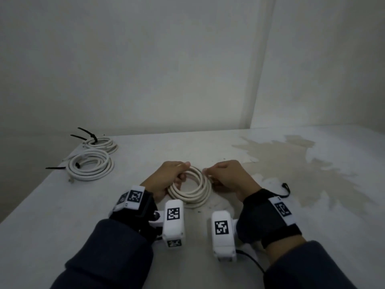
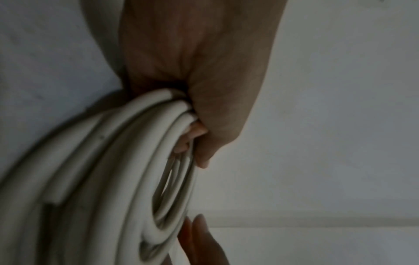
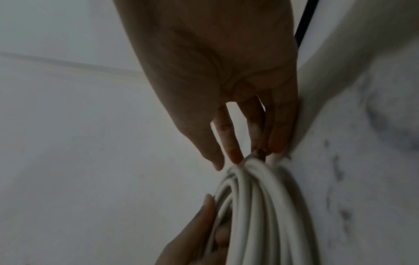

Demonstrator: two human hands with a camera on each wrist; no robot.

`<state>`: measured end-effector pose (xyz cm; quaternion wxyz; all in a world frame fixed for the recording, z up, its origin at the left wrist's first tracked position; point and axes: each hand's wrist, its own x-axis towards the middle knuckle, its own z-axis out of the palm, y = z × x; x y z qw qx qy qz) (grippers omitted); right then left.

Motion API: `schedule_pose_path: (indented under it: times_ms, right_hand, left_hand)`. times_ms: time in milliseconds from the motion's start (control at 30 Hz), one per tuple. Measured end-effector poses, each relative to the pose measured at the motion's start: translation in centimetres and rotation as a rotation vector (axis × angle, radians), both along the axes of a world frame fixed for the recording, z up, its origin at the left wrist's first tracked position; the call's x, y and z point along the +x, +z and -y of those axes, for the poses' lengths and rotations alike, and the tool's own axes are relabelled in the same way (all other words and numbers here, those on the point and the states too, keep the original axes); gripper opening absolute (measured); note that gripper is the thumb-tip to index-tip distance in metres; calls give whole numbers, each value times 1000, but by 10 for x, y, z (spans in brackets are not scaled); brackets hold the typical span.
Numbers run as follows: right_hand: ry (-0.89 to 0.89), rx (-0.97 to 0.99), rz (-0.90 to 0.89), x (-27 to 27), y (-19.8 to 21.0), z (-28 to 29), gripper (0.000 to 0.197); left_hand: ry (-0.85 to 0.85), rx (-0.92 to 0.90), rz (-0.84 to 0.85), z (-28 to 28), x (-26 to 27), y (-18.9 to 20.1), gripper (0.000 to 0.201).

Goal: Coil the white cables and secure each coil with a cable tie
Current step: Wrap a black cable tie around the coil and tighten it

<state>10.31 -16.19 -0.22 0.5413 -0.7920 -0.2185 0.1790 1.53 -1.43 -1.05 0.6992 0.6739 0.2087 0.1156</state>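
White table (image 1: 208, 236), big tan stain (image 1: 291, 163) at 2 o'clock, pale bare walls (image 1: 145, 59) meeting in a corner behind. Untied white coil (image 1: 190, 187) at table centre. Left hand (image 1: 166, 178) grips its 9 o'clock side, fingers curled through the loops. Right hand (image 1: 227, 177) at the 3 o'clock side, fingertips (image 3: 235, 157) pinching the cable end against the loops. Two tied coils at 10 o'clock: near one (image 1: 90, 164), far one (image 1: 103, 142), black cable ties (image 1: 87, 132) sticking out. Loose black tie (image 1: 285, 189) at 3 o'clock, right of the right hand.
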Motion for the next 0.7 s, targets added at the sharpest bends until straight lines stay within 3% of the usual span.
schedule_pose_path:
  times_ms: [100,133,200,267,333,367,433,500,600,700]
  right_hand:
    - [-78,-85,98,12,11,18,8]
    - [-122,-138,170,18,13,27,12]
    - [-162,-349,255,29,16,45,8]
    - [-139,-551,254,34,13,57,13]
    - [-102,-577,190,35,13,60,11]
    - [-81,-558,171,34,14,59,19]
    - [-38,-442,176,30,16,55,29]
    - [-23,-138,143,19,23,47,22]
    - [-5,345,11,0,38,36,8]
    - [41,599,-182,-12,46,25,6]
  left_hand:
    - [12,1,7,0,1,-3,28]
    - [14,-9,10,0,1,-3,28]
    - [17,-35,15,-1,1,-5,27]
    - [14,-55,23,-2,1,-6,26]
    - [9,-63,29,-3,1,-7,25]
    - [12,-65,31,-3,1,-7,24]
    - [20,-72,39,-2,1,-7,24]
    - [33,-80,48,-1,0,-5,23]
    - [70,-76,69,2,-4,-5,23]
    - [114,-39,97,5,-10,-4,29]
